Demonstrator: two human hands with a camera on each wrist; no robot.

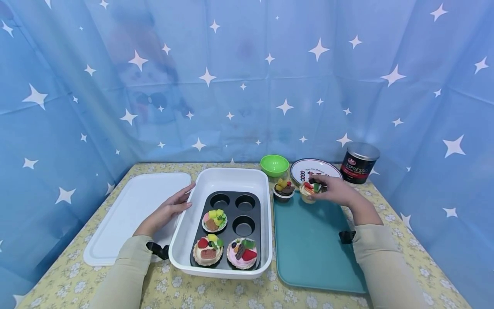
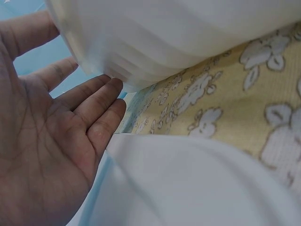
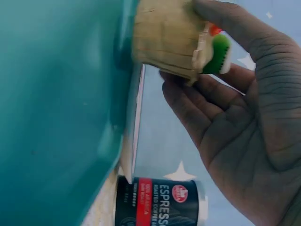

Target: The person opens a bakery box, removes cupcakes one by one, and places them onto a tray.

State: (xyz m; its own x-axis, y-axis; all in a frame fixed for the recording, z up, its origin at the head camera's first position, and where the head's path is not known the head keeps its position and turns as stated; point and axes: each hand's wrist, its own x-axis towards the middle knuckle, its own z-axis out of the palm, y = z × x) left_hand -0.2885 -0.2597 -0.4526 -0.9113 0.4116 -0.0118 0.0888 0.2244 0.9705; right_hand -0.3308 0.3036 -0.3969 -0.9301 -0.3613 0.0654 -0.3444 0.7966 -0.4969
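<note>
My right hand [image 1: 335, 191] pinches a fruit-topped cupcake [image 1: 307, 194] in a pale case, at the far end of a teal tray [image 1: 320, 249]. In the right wrist view, thumb and fingers hold the cupcake [image 3: 167, 37] from opposite sides. A chocolate cupcake [image 1: 284, 191] in a dark cup is just left of it. My left hand [image 1: 170, 210] has extended fingers resting against the left wall of a white tub [image 1: 177, 246]. Inside the tub lies a dark muffin tin [image 1: 233, 214]. Three topped cupcakes sit in it: left middle [image 1: 214, 221], left front [image 1: 208, 250] and right front [image 1: 242, 254].
A white lid [image 1: 135, 214] lies left of the tub, under my left forearm. Along the back stand a green bowl [image 1: 274, 165], a printed white plate [image 1: 314, 167] and an espresso can [image 1: 359, 163]. A flowered cloth [image 1: 216, 292] covers the table, with a starry blue curtain [image 1: 247, 107] behind.
</note>
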